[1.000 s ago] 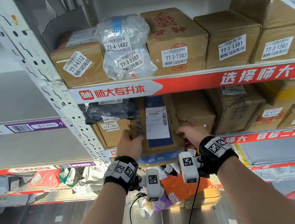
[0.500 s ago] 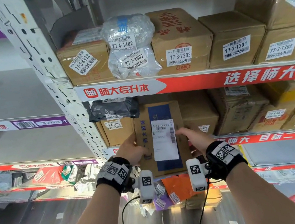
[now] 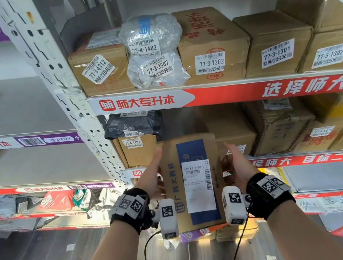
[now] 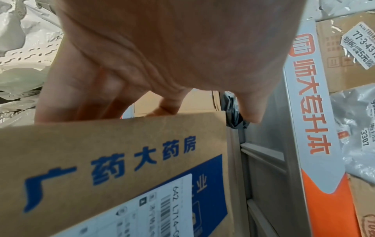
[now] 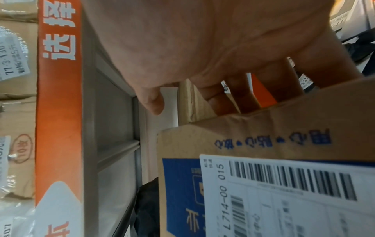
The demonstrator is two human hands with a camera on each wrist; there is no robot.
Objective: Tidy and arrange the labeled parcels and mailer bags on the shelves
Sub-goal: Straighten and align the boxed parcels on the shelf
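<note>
Between the two wrists, nearest the head camera, a flat brown cardboard parcel with a blue panel and a white shipping label (image 3: pixel 194 183) was held in the air, clear of the shelf, its long axis running away from the person toward the rack. The left hand (image 3: pixel 151 177) lay against its left edge with fingers fairly straight, the tips (image 4: pixel 162 109) hooked just over the far side, the thumb standing free above. The right hand (image 3: pixel 237 164) mirrored it on the right edge, fingers (image 5: pixel 221 102) spread and reaching under or behind the cardboard (the wrist view did not show their tips, so how far they wrapped could not be told). Both hands sat about level, neither clearly nearer the rack.

Just beyond the parcel's far end lay the red-edged middle shelf (image 3: pixel 308 158). An opening showed there between the small brown box labelled 77-4-1401 (image 3: pixel 137 149), with a black plastic mailer bag (image 3: pixel 133 124) lying on top of it, and a plain brown carton (image 3: pixel 233 132) to the right. That opening lay straight ahead of the fingertips and somewhat above. My judgement is that the parcel's label faced the person rather than the aisle, so any return would probably call for a turn first.

Farther up, the upper shelf (image 3: pixel 250 90) carried labelled brown boxes and two clear bubble-wrap bags (image 3: pixel 152 50) stacked together.
</note>
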